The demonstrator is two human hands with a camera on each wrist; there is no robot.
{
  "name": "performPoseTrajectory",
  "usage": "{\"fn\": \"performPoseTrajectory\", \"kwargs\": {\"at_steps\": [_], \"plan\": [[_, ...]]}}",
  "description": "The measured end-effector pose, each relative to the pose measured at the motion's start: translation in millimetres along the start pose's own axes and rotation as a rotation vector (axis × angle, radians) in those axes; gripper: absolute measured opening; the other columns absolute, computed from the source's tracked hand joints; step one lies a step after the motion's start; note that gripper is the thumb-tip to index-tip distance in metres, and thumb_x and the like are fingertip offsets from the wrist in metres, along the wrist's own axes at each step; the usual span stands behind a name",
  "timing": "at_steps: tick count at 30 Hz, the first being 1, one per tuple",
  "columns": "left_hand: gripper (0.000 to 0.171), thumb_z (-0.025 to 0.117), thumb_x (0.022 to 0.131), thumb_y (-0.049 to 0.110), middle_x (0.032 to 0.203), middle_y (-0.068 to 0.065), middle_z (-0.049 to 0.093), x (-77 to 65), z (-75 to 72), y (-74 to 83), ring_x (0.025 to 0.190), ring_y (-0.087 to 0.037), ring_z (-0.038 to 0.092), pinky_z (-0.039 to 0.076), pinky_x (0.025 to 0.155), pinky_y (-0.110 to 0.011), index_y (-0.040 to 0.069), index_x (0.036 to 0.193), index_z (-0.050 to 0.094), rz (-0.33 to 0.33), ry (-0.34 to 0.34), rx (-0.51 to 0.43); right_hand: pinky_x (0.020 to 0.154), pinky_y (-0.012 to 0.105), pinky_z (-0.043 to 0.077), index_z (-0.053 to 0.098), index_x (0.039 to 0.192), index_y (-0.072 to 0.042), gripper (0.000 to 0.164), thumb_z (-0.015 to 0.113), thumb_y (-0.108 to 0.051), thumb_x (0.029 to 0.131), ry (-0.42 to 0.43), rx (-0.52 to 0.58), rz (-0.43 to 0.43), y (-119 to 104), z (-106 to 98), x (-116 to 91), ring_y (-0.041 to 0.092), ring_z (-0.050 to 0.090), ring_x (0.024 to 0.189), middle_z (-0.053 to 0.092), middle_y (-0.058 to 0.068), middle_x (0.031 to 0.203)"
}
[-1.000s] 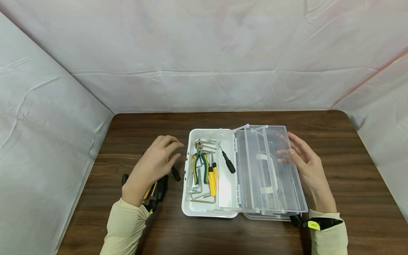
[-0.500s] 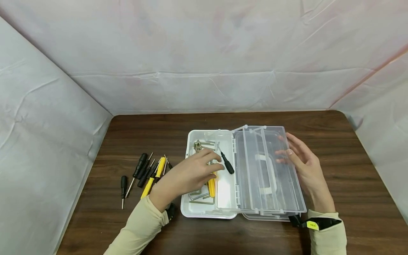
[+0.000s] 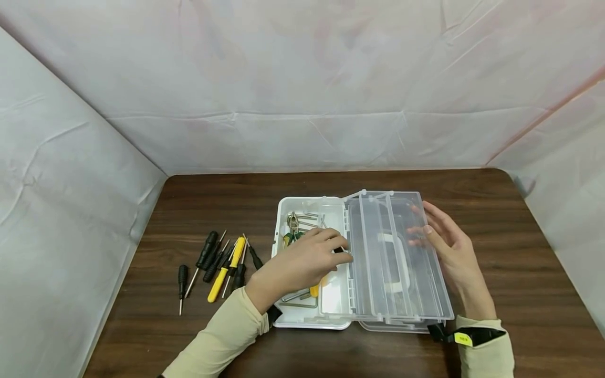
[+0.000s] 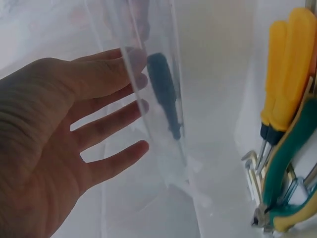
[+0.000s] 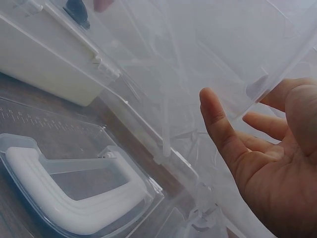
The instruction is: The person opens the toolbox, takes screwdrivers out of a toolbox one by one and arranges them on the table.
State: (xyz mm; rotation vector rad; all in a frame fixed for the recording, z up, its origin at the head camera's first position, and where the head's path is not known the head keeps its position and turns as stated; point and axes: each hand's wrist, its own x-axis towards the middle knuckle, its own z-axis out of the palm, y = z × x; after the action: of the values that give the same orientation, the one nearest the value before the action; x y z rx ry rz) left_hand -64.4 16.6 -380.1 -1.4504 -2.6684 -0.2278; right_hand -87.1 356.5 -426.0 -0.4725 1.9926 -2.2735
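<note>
My left hand reaches over the white toolbox, its fingers around the black-handled screwdriver. In the left wrist view those fingers are fairly straight and spread at a clear plastic wall, with the screwdriver seen through it. No firm grip shows. Pliers with green and yellow handles lie in the box beside two yellow screwdrivers. My right hand is at the outer edge of the opened clear trays, thumb by the edge and fingers visible through the plastic, loosely straight.
Several black-handled screwdrivers and a yellow tool lie on the wooden table left of the box. Hex keys sit inside it. The lid's white handle lies beneath the trays. White sheets hang behind.
My left hand has moved right, from above the loose tools into the box, across the pliers to the black screwdriver. The right hand has stayed at the clear trays.
</note>
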Motion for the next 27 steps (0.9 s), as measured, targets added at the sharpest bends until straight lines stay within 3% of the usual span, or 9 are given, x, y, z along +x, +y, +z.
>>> {"fn": "performPoseTrajectory", "kwargs": {"at_steps": [6, 13, 27], "plan": [[0.033, 0.071, 0.098, 0.006, 0.128, 0.008, 0.068, 8.2, 6.4, 2.3, 0.123, -0.013, 0.061, 0.054, 0.104, -0.031, 0.026, 0.125, 0.072, -0.005, -0.067, -0.027, 0.085, 0.027, 0.063, 0.033, 0.16, 0.003, 0.055, 0.042, 0.009, 0.107, -0.001, -0.021, 0.0, 0.9, 0.4, -0.9, 0.012, 0.074, 0.109, 0.058, 0.004, 0.154], [0.031, 0.073, 0.097, 0.008, 0.124, 0.009, 0.069, 12.8, 7.2, 2.5, 0.117, -0.011, 0.062, 0.056, 0.096, -0.029, 0.028, 0.12, 0.075, -0.011, -0.107, 0.013, 0.084, 0.027, 0.063, 0.033, 0.16, 0.003, 0.054, 0.042, 0.009, 0.107, -0.002, -0.023, -0.008, 1.5, -0.4, -0.3, 0.012, 0.074, 0.109, 0.058, 0.005, 0.154], [0.019, 0.072, 0.097, 0.017, 0.117, 0.012, 0.066, 15.1, 8.3, 2.0, 0.109, -0.008, 0.06, 0.053, 0.083, -0.023, 0.03, 0.108, 0.079, 0.036, -0.083, 0.07, 0.084, 0.027, 0.063, 0.033, 0.16, 0.003, 0.054, 0.042, 0.009, 0.107, -0.002, -0.01, -0.003, 0.8, -0.4, -0.4, 0.012, 0.074, 0.109, 0.058, 0.004, 0.154]]}}
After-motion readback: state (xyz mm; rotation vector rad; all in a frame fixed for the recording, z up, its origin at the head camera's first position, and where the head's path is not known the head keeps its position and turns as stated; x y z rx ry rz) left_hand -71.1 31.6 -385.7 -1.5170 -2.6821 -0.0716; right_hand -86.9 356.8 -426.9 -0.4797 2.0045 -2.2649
